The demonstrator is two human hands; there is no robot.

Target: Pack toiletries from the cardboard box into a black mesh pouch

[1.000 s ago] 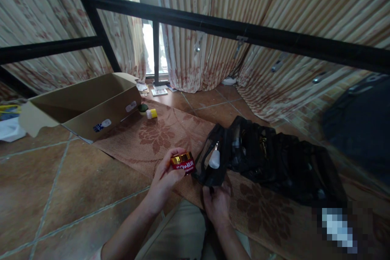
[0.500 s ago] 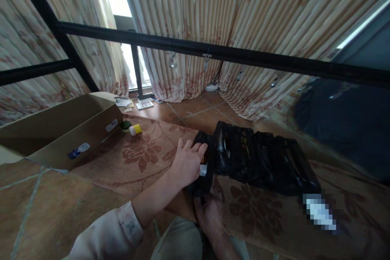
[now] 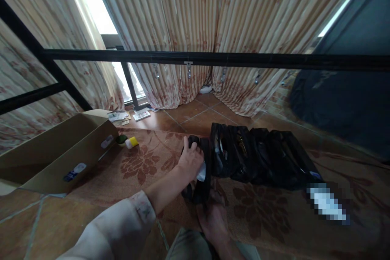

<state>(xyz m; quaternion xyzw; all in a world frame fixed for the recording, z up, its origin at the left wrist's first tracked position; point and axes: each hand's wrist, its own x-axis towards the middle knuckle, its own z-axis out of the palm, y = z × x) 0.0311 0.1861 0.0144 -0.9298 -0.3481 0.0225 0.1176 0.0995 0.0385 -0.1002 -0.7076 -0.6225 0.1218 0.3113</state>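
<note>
A black mesh organiser [image 3: 262,158] with a row of pouches lies on a brown flowered rug [image 3: 143,162]. My left hand [image 3: 191,161] is curled over the open top of its leftmost pouch [image 3: 203,185], fingers pressed into the mesh. A white bottle [image 3: 201,172] shows just under that hand. My right hand [image 3: 213,220] grips the near end of the same pouch from below; its fingers are partly hidden. No red jar is in sight.
An open cardboard box [image 3: 57,152] lies on its side at the left, with a small yellow-capped bottle [image 3: 131,142] and a green lid [image 3: 122,139] beside it. A black metal bar [image 3: 213,59] crosses in front of curtains. A dark bag [image 3: 344,105] sits right. Papers [image 3: 141,114] lie by the window.
My left hand carried the red gold-lidded jar to the end pouch; the jar is now out of sight and the hand sits on the pouch's mouth. The view has swung right.
</note>
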